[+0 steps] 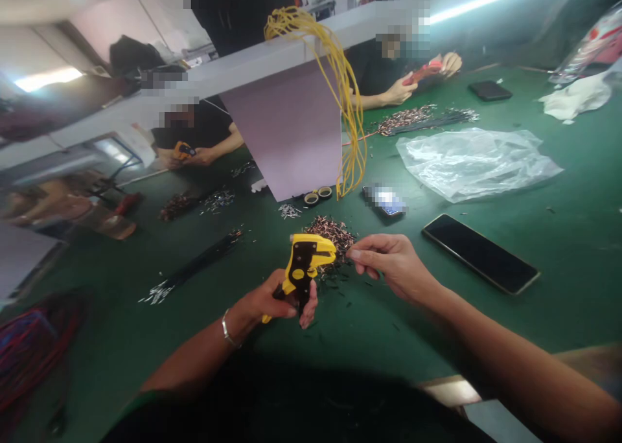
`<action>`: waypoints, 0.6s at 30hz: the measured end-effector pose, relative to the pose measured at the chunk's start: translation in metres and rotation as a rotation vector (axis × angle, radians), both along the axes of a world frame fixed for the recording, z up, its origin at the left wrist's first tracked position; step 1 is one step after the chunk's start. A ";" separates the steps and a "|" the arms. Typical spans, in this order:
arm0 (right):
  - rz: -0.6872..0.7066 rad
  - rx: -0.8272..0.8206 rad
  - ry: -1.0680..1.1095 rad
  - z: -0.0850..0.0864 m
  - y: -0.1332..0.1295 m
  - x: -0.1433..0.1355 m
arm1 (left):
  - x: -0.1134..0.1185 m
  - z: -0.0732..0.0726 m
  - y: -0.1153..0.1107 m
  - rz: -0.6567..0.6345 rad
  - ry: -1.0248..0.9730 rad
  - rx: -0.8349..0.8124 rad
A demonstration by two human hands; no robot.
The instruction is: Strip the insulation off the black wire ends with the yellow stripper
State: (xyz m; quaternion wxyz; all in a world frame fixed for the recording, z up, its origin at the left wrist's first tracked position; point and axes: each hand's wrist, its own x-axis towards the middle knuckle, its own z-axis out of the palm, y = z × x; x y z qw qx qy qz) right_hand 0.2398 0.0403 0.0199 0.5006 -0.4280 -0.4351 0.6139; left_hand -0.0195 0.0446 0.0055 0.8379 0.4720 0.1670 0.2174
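Note:
My left hand [289, 300] is wrapped round the handles of a yellow and black wire stripper [305, 261], whose jaws point right. Just right of the jaws is my right hand [381, 258], its thumb and forefinger pinched together; what it holds, if anything, is too small to make out. Behind and below the tool lies a heap of small copper-coloured wire pieces [333, 232] on the green table [272, 372]. To the left rests a bundle of black wires [199, 261] with pale ends.
A phone [481, 252] lies right, with a plastic bag [476, 161] behind it. Tape rolls [318, 195] sit by a pale panel [296, 125], where yellow wires [352, 106] hang. Other people's hands hold tools across the table. Coiled wires [36, 346] lie far left.

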 end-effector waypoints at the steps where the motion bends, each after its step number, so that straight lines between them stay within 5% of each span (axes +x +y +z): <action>1: 0.000 -0.001 -0.001 0.000 0.000 0.000 | 0.000 0.001 -0.001 0.009 0.005 -0.002; 18: 0.021 0.025 -0.016 -0.003 0.002 -0.001 | 0.009 0.004 -0.014 0.194 0.051 0.023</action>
